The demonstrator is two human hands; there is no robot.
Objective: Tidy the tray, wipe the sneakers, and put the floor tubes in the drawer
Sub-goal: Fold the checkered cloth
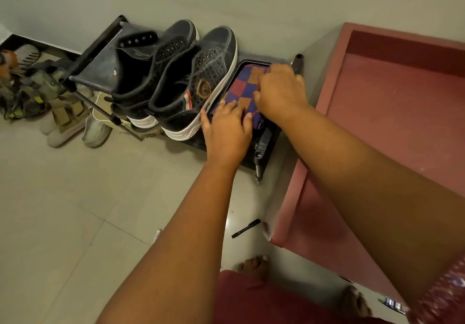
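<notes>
Leftmost, a heap of sandals (63,120) lay on the floor beneath the black shoe rack (100,72). Two black high-top sneakers (186,84) stood on its top shelf, just beside a black tray (266,137) holding a checkered cloth (242,90). The left hand (226,130) pressed flat on the cloth with fingers spread; the right hand (279,92) rested on it, fingers curled into the fabric. A black marker (246,228) lay on the tiles near the open maroon drawer (392,112).

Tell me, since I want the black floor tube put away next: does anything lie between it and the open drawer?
Nothing visible does. The black tube lies on bare floor tiles just left of the open red drawer. Both hands, left hand and right hand, are up on the checkered cloth.
</notes>
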